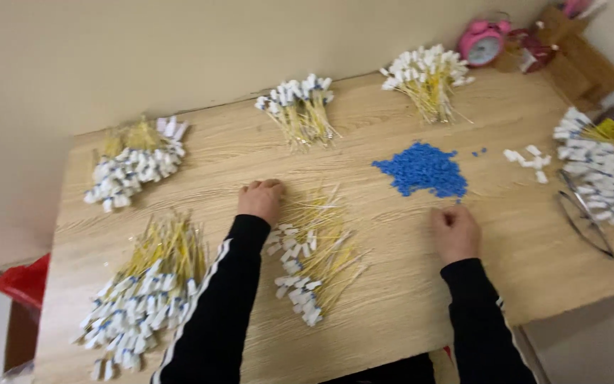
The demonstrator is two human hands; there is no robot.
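While my left hand rests curled by the yellow sticks, my right hand pinches closed beside the blue beads; I can't tell if it holds one. I think I'm picking up a bead.

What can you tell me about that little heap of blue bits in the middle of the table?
The blue heap is a loose mound of many tiny bright-blue pieces, plastic by the look of them, too small to make out singly. It lies spread flat on the wooden table, right of centre, with a few strays scattered just off its upper right edge. The person's right hand rests on the table just below its lower right edge, close to it; whether it touches any pieces cannot be told.
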